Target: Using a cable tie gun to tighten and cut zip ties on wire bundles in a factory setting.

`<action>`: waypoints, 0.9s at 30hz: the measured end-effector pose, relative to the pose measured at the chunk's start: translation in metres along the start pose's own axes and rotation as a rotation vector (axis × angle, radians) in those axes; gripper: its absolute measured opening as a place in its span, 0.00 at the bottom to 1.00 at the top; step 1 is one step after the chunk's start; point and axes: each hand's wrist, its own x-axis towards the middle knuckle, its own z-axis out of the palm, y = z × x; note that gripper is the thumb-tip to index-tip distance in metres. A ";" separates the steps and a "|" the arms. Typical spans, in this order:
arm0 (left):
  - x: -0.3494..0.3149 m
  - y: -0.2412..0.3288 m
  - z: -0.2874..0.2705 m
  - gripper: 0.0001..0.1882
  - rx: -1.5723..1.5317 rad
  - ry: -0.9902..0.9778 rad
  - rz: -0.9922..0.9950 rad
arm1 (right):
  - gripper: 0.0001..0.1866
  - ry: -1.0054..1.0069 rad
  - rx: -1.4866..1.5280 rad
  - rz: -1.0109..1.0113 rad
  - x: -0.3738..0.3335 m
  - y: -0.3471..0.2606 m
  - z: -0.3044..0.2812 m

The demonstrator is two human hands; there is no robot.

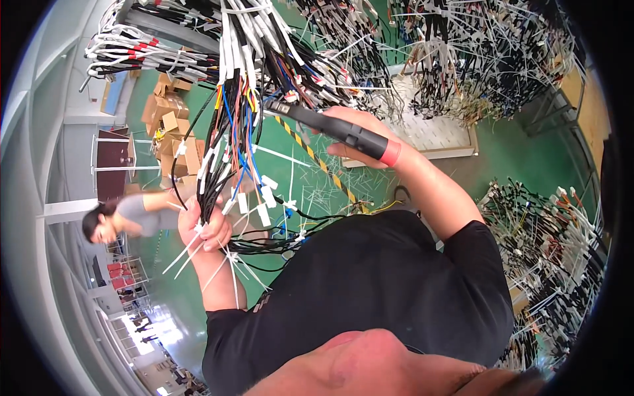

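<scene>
My left hand [206,228] is closed round the lower part of a hanging bundle of wires [216,148]. White cable ties [183,257] with loose tails stick out around these fingers. Black, blue, yellow and brown wires fan out above the hand, some ending in white tags [266,196]. Higher up and to the right, my right hand [360,125] grips a long black-and-red hand tool [337,129]; its exact kind does not show. The tool's metallic tip points left, close to the hanging wires; whether it touches them I cannot tell.
More wire harnesses hang at the top [148,56] and upper right [489,59], with another mass [548,257] at the right. Cardboard boxes [168,112] stand on the left. Cut tie ends and yellow-black tape [317,158] mark the green floor. A person [135,214] is at the left.
</scene>
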 end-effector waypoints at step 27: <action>0.007 -0.006 -0.012 0.27 0.077 -0.075 0.011 | 0.25 -0.055 1.255 0.575 -0.003 -0.050 0.019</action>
